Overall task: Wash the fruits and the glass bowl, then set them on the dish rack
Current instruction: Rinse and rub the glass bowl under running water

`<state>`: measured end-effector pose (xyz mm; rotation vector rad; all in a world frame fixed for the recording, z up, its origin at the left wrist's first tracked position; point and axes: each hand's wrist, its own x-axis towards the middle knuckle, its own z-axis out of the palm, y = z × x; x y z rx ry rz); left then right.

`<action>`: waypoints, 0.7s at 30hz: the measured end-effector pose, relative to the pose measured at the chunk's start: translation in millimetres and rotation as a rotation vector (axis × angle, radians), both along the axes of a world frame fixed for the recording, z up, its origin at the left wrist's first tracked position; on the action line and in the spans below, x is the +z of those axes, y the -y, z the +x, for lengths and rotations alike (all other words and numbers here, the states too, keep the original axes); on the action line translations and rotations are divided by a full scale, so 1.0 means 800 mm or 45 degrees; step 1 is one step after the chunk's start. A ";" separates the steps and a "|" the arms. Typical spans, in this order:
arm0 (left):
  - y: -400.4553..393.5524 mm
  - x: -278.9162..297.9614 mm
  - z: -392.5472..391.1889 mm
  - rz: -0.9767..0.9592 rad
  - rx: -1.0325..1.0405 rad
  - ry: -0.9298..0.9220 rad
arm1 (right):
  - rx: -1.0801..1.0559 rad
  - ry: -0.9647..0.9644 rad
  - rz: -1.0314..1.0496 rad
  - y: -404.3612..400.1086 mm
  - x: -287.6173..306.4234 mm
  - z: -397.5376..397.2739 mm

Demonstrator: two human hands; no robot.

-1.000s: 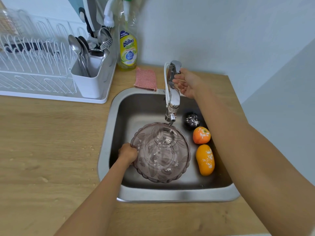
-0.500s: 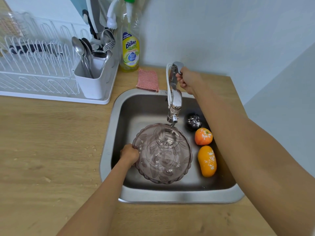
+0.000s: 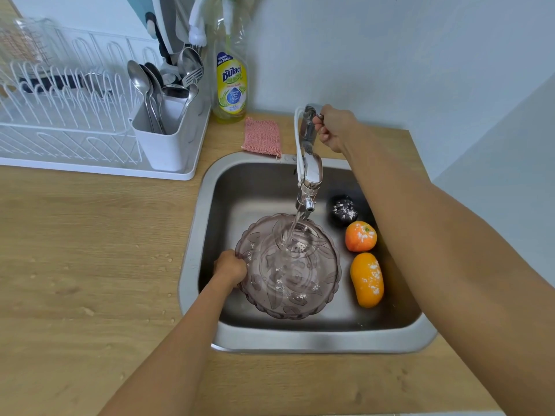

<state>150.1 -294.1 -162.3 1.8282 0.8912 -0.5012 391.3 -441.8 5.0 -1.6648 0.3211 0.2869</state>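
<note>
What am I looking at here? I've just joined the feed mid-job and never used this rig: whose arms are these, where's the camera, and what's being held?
There is no machine: the arms belong to a person wearing one wide-angle camera on the head, looking down at a kitchen sink. The left hand grips the rim of the glass bowl under running water. The right hand holds the tap handle. Beside the bowl in the sink lie three fruits dotted with white specks: a dark one, a round orange one and a long orange one. On the wooden counter stand a white dish rack with cutlery, a soap bottle and a pink sponge.
</note>
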 end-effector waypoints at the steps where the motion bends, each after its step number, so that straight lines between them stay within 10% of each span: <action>1: 0.000 0.000 0.000 -0.004 0.001 -0.003 | 0.000 -0.001 -0.001 0.000 0.000 0.000; 21: -0.002 -0.004 -0.002 -0.121 -0.027 -0.056 | -0.110 0.096 0.013 0.056 -0.038 -0.092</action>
